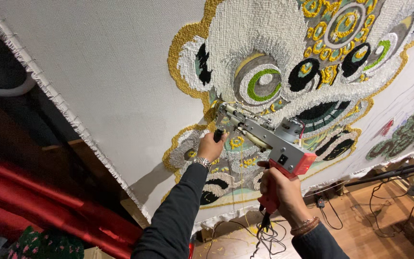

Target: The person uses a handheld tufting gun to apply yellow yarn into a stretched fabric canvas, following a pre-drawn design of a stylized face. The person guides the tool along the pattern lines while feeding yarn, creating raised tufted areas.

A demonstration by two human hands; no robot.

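Observation:
A tufting gun (264, 136) with a metal frame and a red body presses its tip against a large white cloth (111, 72) stretched upright. My left hand (210, 146) grips the gun's black front handle, a metal watch on its wrist. My right hand (280, 189) holds the red rear grip lower down, with bead bracelets on the wrist. On the cloth is a tufted lion-like design (283, 62) in white, yellow, green, black and grey yarn. A strand of yellow yarn (241, 158) runs down from the gun.
The gun's black power cord (267, 235) hangs to the wooden floor (360, 230), where more cables lie. A dark bar (394, 173) crosses at the right. Red fabric (39, 201) lies at the lower left behind the cloth's frayed edge.

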